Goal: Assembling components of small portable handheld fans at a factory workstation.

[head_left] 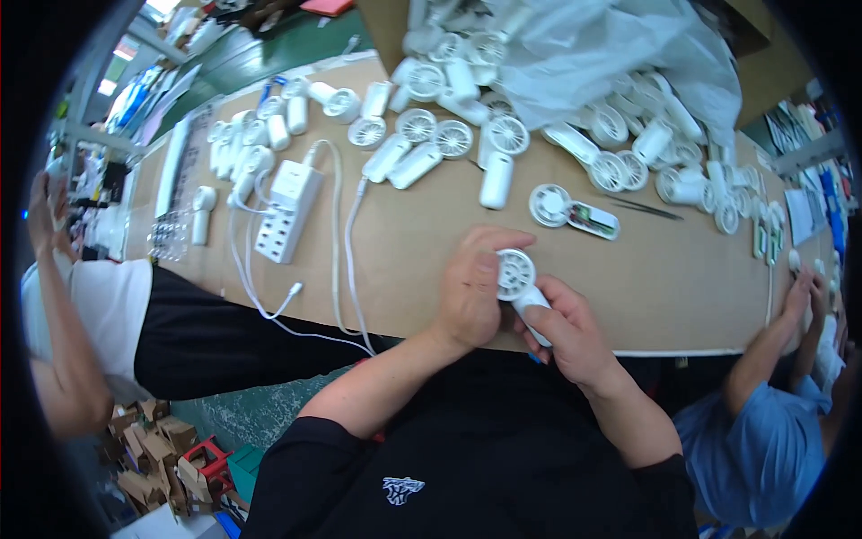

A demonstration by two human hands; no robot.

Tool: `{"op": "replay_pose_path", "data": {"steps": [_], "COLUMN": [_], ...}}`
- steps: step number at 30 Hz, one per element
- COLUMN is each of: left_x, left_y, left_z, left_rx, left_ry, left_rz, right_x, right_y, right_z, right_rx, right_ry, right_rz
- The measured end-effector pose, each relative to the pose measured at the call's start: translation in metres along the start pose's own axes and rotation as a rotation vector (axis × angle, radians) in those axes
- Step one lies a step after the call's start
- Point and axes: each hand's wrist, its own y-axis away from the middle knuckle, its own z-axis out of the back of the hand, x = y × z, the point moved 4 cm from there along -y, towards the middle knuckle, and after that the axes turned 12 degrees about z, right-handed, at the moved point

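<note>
White handheld fan (519,284): here it is, centre of the frame, just inside the table's near edge, spoked head up and handle slanting to the lower right!
Right hand (575,331): wrapped round the handle (532,307), thumb laid along it, a firm-looking hold.
Left hand (469,292): curled at the head's left side, index finger stretched above the rim; pinching or merely steadying, I can't tell.
Plastic shell: looks light, stiff and smooth, so a dry, loose grip might slip.
Spoked head: the delicate end, I'd judge; thin ribs could crack under a squeeze.
Best hold: round the handle, with the rim only lightly supported.
Nearby: an opened fan (575,216) right of upper centre, its board exposed, dark tweezers (642,209) just beside it.
</note>
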Motion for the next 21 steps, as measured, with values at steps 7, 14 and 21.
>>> {"op": "replay_pose_path", "data": {"steps": [7,14,21], "left_x": [0.003,0.000,0.006], "left_y": [0.001,0.006,0.013], "left_z": [-0.006,-0.005,-0.011], "left_rx": [0.012,0.052,-0.021], "left_ry": [-0.046,-0.007,0.109], "left_rz": [-0.004,0.002,0.085], "right_x": [0.001,-0.006,-0.004], "right_y": [0.006,0.005,-0.007], "right_z": [0.001,0.006,0.010], "right_rx": [-0.003,-0.030,-0.019], "right_ry": [0.009,-0.011,-0.002], "right_rz": [0.039,0.098,0.260]}}
